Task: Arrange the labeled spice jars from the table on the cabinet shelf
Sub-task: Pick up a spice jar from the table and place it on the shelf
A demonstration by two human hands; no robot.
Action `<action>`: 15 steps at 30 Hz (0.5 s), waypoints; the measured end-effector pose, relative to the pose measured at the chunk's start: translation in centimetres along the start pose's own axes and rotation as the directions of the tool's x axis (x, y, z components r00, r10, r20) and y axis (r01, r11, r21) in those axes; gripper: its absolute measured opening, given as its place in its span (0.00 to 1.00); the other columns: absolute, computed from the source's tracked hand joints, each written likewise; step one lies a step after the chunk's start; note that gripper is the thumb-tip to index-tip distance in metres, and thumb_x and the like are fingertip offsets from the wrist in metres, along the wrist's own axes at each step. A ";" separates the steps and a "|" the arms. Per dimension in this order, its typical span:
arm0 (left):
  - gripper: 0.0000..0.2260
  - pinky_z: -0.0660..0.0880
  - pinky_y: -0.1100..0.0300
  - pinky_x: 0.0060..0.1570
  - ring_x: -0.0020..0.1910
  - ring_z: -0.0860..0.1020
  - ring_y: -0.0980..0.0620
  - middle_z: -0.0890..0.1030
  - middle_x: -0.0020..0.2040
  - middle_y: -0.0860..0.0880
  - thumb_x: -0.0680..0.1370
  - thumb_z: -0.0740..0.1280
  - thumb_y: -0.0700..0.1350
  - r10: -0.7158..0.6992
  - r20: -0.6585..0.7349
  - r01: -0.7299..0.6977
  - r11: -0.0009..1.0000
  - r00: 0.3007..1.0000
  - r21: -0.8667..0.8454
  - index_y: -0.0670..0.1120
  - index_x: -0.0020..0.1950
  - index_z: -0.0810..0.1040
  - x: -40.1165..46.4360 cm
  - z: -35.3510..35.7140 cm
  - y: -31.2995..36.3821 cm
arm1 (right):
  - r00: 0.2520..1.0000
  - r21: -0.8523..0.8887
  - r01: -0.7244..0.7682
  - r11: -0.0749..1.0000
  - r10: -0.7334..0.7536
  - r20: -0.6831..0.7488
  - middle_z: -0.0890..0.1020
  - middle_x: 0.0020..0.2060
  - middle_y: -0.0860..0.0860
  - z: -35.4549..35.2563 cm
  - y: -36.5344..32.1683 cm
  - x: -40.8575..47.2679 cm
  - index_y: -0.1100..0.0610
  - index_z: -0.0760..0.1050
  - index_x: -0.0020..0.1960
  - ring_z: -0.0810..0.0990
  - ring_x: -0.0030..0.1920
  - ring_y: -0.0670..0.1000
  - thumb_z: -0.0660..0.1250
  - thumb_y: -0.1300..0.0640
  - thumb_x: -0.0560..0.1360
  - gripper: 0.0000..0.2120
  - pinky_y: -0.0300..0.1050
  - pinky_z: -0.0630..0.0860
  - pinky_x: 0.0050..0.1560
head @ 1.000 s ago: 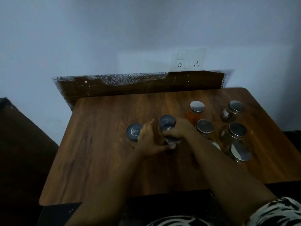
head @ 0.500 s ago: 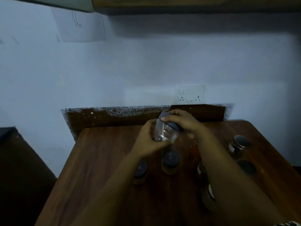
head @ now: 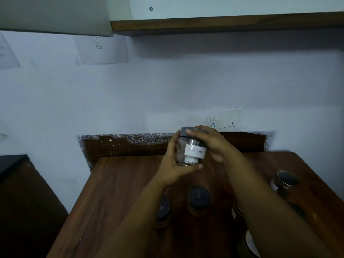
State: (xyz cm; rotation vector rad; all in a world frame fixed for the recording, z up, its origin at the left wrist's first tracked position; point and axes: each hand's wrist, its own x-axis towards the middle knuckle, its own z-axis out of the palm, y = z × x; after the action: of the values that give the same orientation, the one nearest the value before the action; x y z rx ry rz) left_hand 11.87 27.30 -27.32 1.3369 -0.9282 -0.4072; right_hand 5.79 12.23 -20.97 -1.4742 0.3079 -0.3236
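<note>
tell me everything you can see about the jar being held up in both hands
The clear glass jar with a dark lid is lifted above the brown wooden table, roughly upright, slightly tilted. A white paper label faces the camera; its writing is unreadable. The left hand cups its side and base; the right hand grips the lid. Contents unclear.

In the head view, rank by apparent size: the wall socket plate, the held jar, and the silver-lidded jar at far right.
1. Wall socket plate.
2. Held jar, though it sits nearer the camera.
3. Silver-lidded jar.
</note>
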 end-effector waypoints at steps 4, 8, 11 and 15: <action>0.45 0.78 0.52 0.56 0.64 0.77 0.48 0.71 0.69 0.49 0.68 0.73 0.31 -0.015 -0.008 0.013 0.977 1.000 -0.214 0.55 0.77 0.56 0.2 0.1 1.0 | 0.995 0.183 0.010 0.983 -0.029 0.099 0.81 0.54 0.60 -1.0 0.3 0.4 0.64 0.76 0.63 0.80 0.53 0.58 0.70 0.44 0.70 0.30 0.55 0.77 0.54; 0.41 0.71 0.42 0.66 0.67 0.74 0.45 0.71 0.69 0.49 0.69 0.75 0.40 -0.096 -0.027 0.086 0.961 0.995 -0.263 0.66 0.73 0.60 0.8 -0.1 1.9 | 0.995 0.323 -0.086 0.942 0.065 0.077 0.80 0.59 0.62 -0.2 0.3 0.8 0.60 0.75 0.66 0.80 0.55 0.61 0.67 0.38 0.70 0.33 0.59 0.74 0.61; 0.40 0.68 0.39 0.68 0.68 0.73 0.43 0.71 0.70 0.46 0.68 0.76 0.43 -0.107 -0.056 0.087 0.954 0.993 -0.286 0.66 0.73 0.62 0.9 -0.1 2.3 | 0.994 0.390 -0.108 0.914 0.087 0.072 0.81 0.58 0.62 0.8 0.1 0.8 0.60 0.76 0.65 0.81 0.53 0.61 0.63 0.33 0.72 0.35 0.59 0.73 0.63; 0.37 0.74 0.43 0.63 0.65 0.75 0.42 0.76 0.66 0.45 0.71 0.69 0.36 -0.094 -0.089 0.051 0.917 0.992 -0.396 0.58 0.76 0.60 0.7 -0.5 2.7 | 0.996 0.473 -0.089 0.876 0.068 0.063 0.82 0.57 0.60 1.6 0.1 0.5 0.60 0.77 0.63 0.82 0.54 0.59 0.56 0.33 0.76 0.34 0.57 0.75 0.61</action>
State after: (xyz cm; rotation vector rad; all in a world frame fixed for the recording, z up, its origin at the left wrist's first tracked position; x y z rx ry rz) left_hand 12.03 27.69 -24.52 1.0135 -0.6654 -0.5440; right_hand 6.91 13.53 -20.96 -0.9769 0.2304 -0.2761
